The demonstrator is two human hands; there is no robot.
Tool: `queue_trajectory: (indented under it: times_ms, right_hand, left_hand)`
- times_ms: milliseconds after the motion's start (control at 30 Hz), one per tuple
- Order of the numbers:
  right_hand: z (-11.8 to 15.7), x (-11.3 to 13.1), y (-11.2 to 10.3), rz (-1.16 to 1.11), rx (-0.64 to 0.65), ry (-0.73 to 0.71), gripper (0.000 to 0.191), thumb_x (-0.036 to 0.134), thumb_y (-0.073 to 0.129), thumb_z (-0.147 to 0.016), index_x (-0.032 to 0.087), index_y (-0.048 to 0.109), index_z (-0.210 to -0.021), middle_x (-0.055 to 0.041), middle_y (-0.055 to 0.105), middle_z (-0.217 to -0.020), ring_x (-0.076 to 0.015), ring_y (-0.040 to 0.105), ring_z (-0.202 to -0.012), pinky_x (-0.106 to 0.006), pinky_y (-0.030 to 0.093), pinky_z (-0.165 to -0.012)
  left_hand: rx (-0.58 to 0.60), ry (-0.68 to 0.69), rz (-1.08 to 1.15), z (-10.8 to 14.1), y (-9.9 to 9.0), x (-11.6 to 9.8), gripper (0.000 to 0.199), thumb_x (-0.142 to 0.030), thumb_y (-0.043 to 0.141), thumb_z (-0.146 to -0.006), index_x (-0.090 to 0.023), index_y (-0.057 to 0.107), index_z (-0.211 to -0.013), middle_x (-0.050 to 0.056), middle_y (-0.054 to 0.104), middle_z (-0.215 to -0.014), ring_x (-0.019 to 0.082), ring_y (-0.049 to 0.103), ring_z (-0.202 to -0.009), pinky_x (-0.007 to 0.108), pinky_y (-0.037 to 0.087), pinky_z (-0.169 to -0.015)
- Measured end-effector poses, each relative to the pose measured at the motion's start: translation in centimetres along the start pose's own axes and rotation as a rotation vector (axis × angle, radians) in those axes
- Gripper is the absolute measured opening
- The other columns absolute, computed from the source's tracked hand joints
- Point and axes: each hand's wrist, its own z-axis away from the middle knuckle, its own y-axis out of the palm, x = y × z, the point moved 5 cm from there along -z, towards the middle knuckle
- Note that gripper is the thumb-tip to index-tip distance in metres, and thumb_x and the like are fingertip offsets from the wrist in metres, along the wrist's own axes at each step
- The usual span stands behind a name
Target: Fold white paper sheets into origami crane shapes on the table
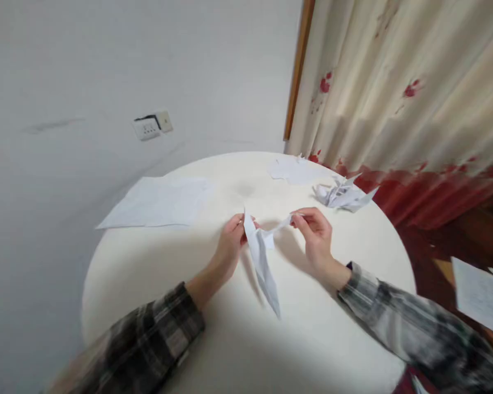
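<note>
A folded white paper piece (263,265) with a long pointed end is held above the round table. Its upper left part is pinched by my left hand (230,239), whose fingertips are partly behind the paper. My right hand (315,234) grips the tip of a narrow strip that runs from the folded piece to the right. Both hands are closed on the same paper, a short distance apart. The long point hangs toward the near side of the table.
The white round table (148,273) bears flat paper sheets (160,200) at the left, a cut sheet (296,170) at the back and folded paper pieces (345,194) at the right. Sheets (480,295) lie lower right, beyond the table. A wall and a curtain (394,98) stand behind.
</note>
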Motion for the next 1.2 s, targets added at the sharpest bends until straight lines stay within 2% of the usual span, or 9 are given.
queue_trajectory:
  times_ms: [100, 200, 300, 400, 533, 633, 867, 1033, 1200]
  right_hand:
    - [0.1, 0.2, -0.1, 0.014, -0.016, -0.012, 0.011, 0.03, 0.058, -0.078, 0.02, 0.059, -0.073, 0.0028, 0.057, -0.063, -0.011, 0.052, -0.06, -0.024, 0.042, -0.059]
    - [0.0, 0.0, 0.3, -0.02, 0.028, 0.017, 0.015, 0.034, 0.052, -0.082, 0.021, 0.057, -0.076, 0.0025, 0.055, -0.063, -0.0112, 0.051, -0.06, -0.025, 0.042, -0.058]
    - [-0.1, -0.8, 0.8, -0.089, 0.114, 0.085, 0.018, 0.037, 0.05, -0.083, 0.022, 0.055, -0.091, -0.0002, 0.06, -0.077, -0.0114, 0.054, -0.066, -0.025, 0.043, -0.06]
    - [0.0, -1.7, 1.6, -0.101, 0.229, 0.197, 0.029, 0.04, 0.055, -0.079, 0.022, 0.053, -0.102, -0.0032, 0.062, -0.09, -0.013, 0.056, -0.077, -0.026, 0.044, -0.066]
    - [0.7, -3.0, 2.8, -0.08, 0.433, 0.356, 0.027, 0.04, 0.062, -0.073, 0.02, 0.061, -0.091, -0.003, 0.063, -0.087, -0.0146, 0.056, -0.083, -0.029, 0.042, -0.076]
    - [1.1, -3.2, 3.4, -0.153, 0.494, 0.406, 0.022, 0.036, 0.066, -0.07, 0.02, 0.063, -0.085, -0.0005, 0.062, -0.082, -0.0133, 0.056, -0.078, -0.028, 0.041, -0.076]
    - [1.2, -3.1, 3.6, -0.26, 0.474, 0.539, 0.015, 0.03, 0.07, -0.065, 0.018, 0.062, -0.07, 0.0023, 0.06, -0.069, -0.0106, 0.053, -0.065, -0.026, 0.039, -0.067]
    - [0.9, -3.2, 3.2, -0.256, 0.36, 0.514, 0.014, 0.027, 0.07, -0.065, 0.018, 0.058, -0.065, 0.0035, 0.057, -0.063, -0.0094, 0.049, -0.06, -0.024, 0.036, -0.062]
    - [0.2, -3.0, 2.5, -0.276, 0.242, 0.46, 0.012, 0.026, 0.067, -0.067, 0.019, 0.058, -0.066, 0.0042, 0.054, -0.061, -0.0091, 0.047, -0.06, -0.023, 0.035, -0.061]
  left_hand:
    - [0.004, -0.013, -0.006, -0.1, -0.1, 0.3, 0.016, -0.032, 0.052, -0.074, -0.016, 0.054, -0.075, -0.002, 0.054, -0.061, 0.009, 0.048, -0.056, 0.02, 0.037, -0.053]
    - [0.002, -0.023, -0.001, -0.1, -0.1, 0.4, 0.015, -0.031, 0.052, -0.073, -0.016, 0.054, -0.075, -0.003, 0.054, -0.061, 0.009, 0.046, -0.053, 0.02, 0.036, -0.051]
    - [-0.041, -0.022, 0.009, -0.1, -0.4, 0.4, 0.014, -0.03, 0.053, -0.071, -0.016, 0.054, -0.074, -0.003, 0.053, -0.06, 0.008, 0.044, -0.051, 0.02, 0.035, -0.05]
    - [-0.104, -0.017, 0.032, -0.2, -0.8, 0.4, 0.016, -0.031, 0.055, -0.07, -0.016, 0.055, -0.074, -0.004, 0.052, -0.061, 0.008, 0.045, -0.053, 0.019, 0.035, -0.051]
    - [-0.12, -0.019, 0.048, -0.4, -0.9, 0.5, 0.016, -0.031, 0.055, -0.07, -0.015, 0.054, -0.072, -0.004, 0.051, -0.061, 0.007, 0.045, -0.053, 0.018, 0.035, -0.051]
    - [-0.115, -0.009, 0.017, -0.3, -0.8, 0.3, 0.014, -0.029, 0.053, -0.071, -0.016, 0.053, -0.071, -0.005, 0.05, -0.059, 0.007, 0.044, -0.052, 0.018, 0.035, -0.05]
    - [-0.102, 0.063, -0.09, 0.2, 0.0, -1.1, 0.013, -0.03, 0.05, -0.074, -0.016, 0.051, -0.073, -0.004, 0.052, -0.061, 0.008, 0.047, -0.054, 0.019, 0.036, -0.051]
    - [-0.074, 0.12, -0.14, 0.1, 0.3, -1.7, 0.013, -0.029, 0.05, -0.075, -0.017, 0.05, -0.079, -0.001, 0.057, -0.069, 0.01, 0.053, -0.06, 0.021, 0.04, -0.055]
    - [-0.061, 0.178, -0.201, -0.3, -0.1, -1.2, 0.018, -0.029, 0.053, -0.074, -0.017, 0.048, -0.086, 0.002, 0.059, -0.079, 0.014, 0.057, -0.073, 0.024, 0.043, -0.06]
